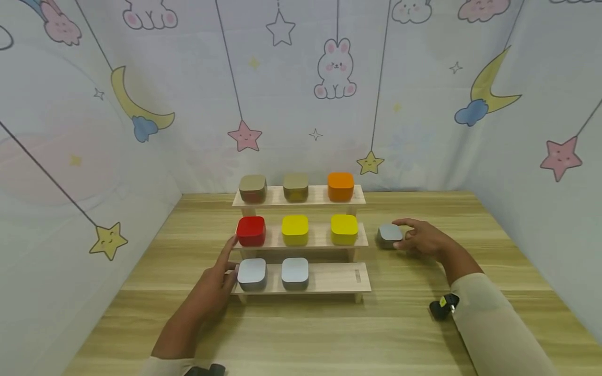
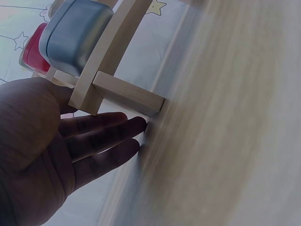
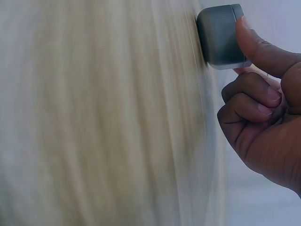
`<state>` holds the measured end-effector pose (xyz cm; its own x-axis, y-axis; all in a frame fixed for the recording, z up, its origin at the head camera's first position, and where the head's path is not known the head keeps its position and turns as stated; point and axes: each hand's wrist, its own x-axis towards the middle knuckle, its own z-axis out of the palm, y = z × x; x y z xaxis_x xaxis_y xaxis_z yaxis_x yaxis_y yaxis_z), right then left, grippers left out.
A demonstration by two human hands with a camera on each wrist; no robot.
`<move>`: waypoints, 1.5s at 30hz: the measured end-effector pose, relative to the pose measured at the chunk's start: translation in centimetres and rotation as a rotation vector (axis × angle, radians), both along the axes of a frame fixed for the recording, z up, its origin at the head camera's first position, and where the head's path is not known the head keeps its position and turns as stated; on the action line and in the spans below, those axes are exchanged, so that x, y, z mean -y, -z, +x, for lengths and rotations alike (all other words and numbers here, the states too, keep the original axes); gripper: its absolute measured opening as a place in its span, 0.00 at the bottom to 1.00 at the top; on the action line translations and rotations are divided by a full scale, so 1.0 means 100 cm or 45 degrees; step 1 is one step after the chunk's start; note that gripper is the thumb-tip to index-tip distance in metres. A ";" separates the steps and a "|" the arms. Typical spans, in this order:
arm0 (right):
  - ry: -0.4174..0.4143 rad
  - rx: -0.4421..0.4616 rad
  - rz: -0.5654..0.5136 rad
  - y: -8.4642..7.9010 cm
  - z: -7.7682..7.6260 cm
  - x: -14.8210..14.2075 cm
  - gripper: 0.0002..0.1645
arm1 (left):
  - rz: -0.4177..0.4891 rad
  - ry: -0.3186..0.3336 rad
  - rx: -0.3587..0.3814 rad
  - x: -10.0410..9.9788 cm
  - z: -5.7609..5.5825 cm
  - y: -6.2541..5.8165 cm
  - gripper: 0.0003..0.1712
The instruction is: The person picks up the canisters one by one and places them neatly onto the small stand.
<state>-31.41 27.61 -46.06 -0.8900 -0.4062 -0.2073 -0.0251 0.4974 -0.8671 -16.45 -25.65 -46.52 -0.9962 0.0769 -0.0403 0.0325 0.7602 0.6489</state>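
Note:
A three-tier wooden stand [image 1: 331, 284] holds small rounded-square tins. My right hand [image 1: 425, 241] pinches a grey tin [image 1: 390, 236] between thumb and finger, right of the stand; its other fingers are curled in the right wrist view. The tin is on or very near the table. At the stand's left end is my left hand [image 1: 213, 287], its lower fingers extended in the left wrist view. Its index finger reaches beside the red tin [image 1: 251, 231], and the thumb is at the bottom board's end. Two grey tins, one at left [image 1: 252, 274] and one mid-board [image 1: 294, 273], sit on the bottom tier.
Two yellow tins, one central [image 1: 294, 230] and one at right [image 1: 344, 230], share the middle tier with the red one. On top are two brownish tins [image 1: 253, 189] and an orange tin [image 1: 340, 187]. Patterned cloth walls [image 1: 291, 104] enclose the wooden table [image 1: 301, 339].

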 end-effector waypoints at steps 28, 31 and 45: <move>0.012 0.026 0.044 -0.005 0.007 0.004 0.44 | 0.003 0.013 -0.027 0.000 0.000 0.000 0.52; 0.006 0.025 0.042 -0.006 0.008 0.005 0.43 | 0.003 0.010 -0.019 0.001 0.001 0.000 0.52; 0.006 -0.024 0.053 -0.019 0.026 0.022 0.36 | 0.008 0.004 0.010 0.000 0.002 -0.002 0.53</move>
<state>-28.85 25.37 -44.20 -0.8956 -0.3937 -0.2072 -0.0387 0.5330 -0.8452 -16.24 -25.65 -46.34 -0.9957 0.0800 -0.0473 0.0297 0.7563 0.6536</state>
